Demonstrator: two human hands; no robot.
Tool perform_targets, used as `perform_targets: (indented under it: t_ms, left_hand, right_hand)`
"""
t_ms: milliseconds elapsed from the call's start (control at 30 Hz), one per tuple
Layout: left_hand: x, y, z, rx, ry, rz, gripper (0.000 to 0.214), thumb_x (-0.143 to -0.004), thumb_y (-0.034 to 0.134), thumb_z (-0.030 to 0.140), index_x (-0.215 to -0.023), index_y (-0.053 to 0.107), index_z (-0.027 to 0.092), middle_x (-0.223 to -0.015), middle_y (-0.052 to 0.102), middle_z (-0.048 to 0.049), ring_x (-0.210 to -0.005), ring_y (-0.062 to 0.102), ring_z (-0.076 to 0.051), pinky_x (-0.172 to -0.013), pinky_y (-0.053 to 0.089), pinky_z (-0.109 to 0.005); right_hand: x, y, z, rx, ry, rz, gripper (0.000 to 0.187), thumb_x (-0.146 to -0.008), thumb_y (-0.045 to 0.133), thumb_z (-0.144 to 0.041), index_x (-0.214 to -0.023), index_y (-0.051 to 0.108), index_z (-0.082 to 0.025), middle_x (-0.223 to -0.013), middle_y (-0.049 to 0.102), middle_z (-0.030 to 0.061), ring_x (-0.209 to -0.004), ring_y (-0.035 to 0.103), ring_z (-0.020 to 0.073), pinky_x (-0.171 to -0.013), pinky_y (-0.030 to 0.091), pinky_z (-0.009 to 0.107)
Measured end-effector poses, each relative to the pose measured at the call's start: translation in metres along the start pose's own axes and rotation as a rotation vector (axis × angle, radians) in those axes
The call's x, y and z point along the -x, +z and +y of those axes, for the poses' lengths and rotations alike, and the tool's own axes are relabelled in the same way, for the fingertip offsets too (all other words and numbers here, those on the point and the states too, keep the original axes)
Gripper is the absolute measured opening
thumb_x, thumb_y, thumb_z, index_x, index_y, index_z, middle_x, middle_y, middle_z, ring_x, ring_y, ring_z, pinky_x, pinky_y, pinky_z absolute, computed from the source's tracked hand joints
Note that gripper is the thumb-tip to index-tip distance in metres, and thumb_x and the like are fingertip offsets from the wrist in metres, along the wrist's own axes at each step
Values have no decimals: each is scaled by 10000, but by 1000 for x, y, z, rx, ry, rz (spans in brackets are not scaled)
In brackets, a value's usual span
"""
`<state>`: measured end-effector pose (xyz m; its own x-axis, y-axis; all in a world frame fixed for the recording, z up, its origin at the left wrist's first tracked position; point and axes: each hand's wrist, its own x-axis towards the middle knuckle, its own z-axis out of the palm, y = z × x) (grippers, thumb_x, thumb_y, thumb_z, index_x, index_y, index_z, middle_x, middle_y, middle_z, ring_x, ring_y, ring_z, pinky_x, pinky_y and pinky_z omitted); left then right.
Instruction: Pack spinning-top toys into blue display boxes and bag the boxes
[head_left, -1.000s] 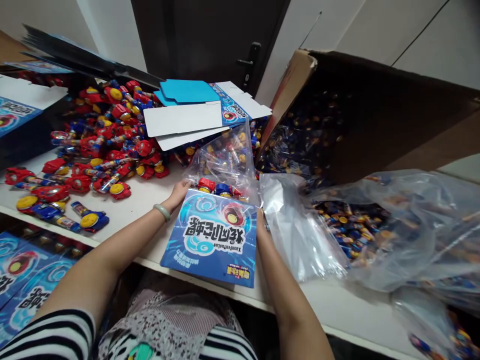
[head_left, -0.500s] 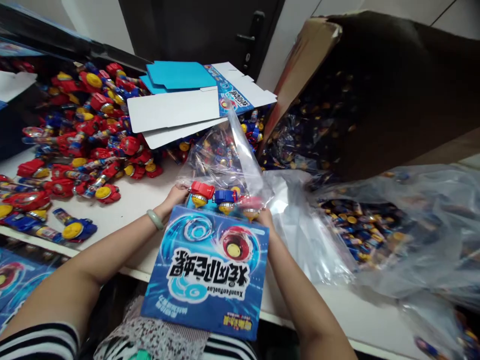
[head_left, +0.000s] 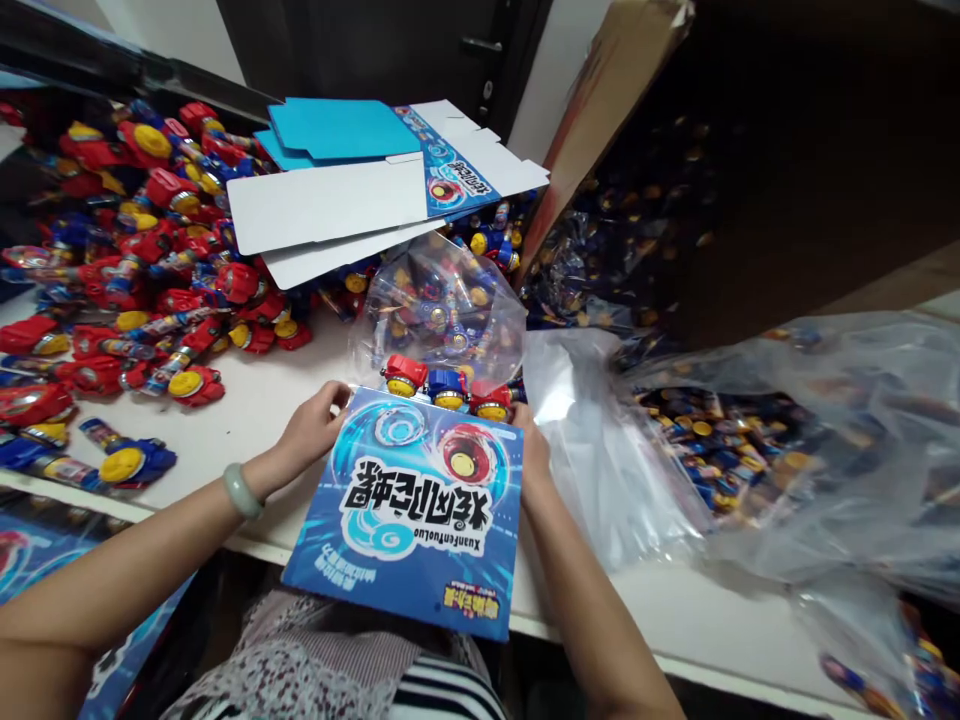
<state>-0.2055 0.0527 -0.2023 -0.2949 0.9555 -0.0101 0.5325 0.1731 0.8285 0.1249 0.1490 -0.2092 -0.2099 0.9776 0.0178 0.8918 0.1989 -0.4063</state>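
A blue printed cardboard box (head_left: 300, 545) stands tilted before me, its lettering upside down. At its far opening, a red spinning top toy (head_left: 405, 375), a blue one (head_left: 448, 388) and another red one (head_left: 491, 400) sit in a row, each with a yellow tip. My left hand (head_left: 319, 420) has its fingers curled at the box's upper left corner. My right hand (head_left: 531, 450) holds the right edge near the top, its fingers partly hidden. Just beyond lies a clear plastic bag (head_left: 442, 270) with more toys in it.
Loose red and blue toys (head_left: 157, 250) are heaped at the left. Flattened box blanks (head_left: 330, 205) lie across the back. A large carton (head_left: 600, 110) stands at the right, beside plastic bags (head_left: 862, 450) of toys. The table's front edge (head_left: 675, 665) runs below.
The raised flap of the clear bag has dropped behind the toys. The toys sit lower in the box opening. My left hand has drawn back towards the box's upper left corner.
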Motion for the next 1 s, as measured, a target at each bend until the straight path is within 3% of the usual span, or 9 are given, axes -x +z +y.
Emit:
perform_targets:
  t_ms: [100,200,300,367,500,600,767,867,1000]
  left_hand:
    - [-27,-5,10,-177,90,64,378,-837,537,439,-1084,619,165,-950,696,-94,-804,638,-228,-710,490,-320]
    - [-51,-6,18,-285,206,-58,360,-834,541,334,-1122,680,169,-1001,728,-116,-885,665,-265,-752,500,-334]
    - [-64,-5,19,-272,265,-83,383,-817,547,268,-1159,709,205,-1133,734,-103,-1003,669,-284,-832,503,-345]
    - [-69,-4,14,-176,204,-28,330,-837,530,297,-1085,722,197,-1027,748,-88,-923,671,-259,-791,502,-326]
    - [-73,-5,5,122,0,90,271,-811,570,434,-796,636,171,-676,599,-23,-602,551,-160,-578,449,-261]
    - [-71,-6,7,169,71,178,251,-798,592,416,-725,580,176,-694,554,-10,-604,521,-128,-570,430,-234]
    - [-68,-14,22,140,173,54,254,-835,573,391,-918,662,168,-739,622,-26,-666,566,-151,-627,458,-258]
    - [-68,-20,26,-41,241,11,282,-842,571,395,-957,702,172,-876,673,-59,-787,604,-180,-705,465,-284]
    - [-60,-17,35,-68,233,136,228,-884,519,363,-784,603,176,-741,609,-34,-715,568,-166,-670,442,-278]
  right_hand:
    - [-24,-9,-11,-57,-69,-7,389,-888,548,-283,-1265,609,-210,-1221,660,130,-1089,578,263,-820,442,324]
    - [-49,-16,-15,-125,-119,-62,214,-805,635,-259,-1001,712,-218,-1004,704,95,-947,595,246,-770,427,311]
    - [-63,-14,-9,-211,-113,-43,107,-762,663,-283,-844,684,-217,-889,695,60,-849,594,214,-732,424,294]
    - [-63,-7,-3,-292,-86,2,125,-814,590,-325,-830,642,-212,-841,679,44,-793,593,190,-714,437,287]
    - [-54,5,8,-444,-11,92,320,-910,420,-469,-777,575,-222,-690,624,5,-636,566,162,-632,464,277]
    - [-47,5,9,-494,5,144,425,-943,351,-528,-773,596,-225,-668,633,12,-626,583,179,-628,480,296]
    - [-41,-11,0,-396,-148,269,307,-942,471,-444,-952,692,-230,-986,728,76,-943,656,225,-867,503,345]
    - [-39,-17,-6,-312,-232,351,274,-962,463,-390,-947,682,-225,-958,724,76,-903,654,209,-855,509,336]
    - [-33,-11,-16,-522,-83,404,262,-955,479,-420,-893,630,-215,-901,688,61,-841,628,192,-791,511,321]
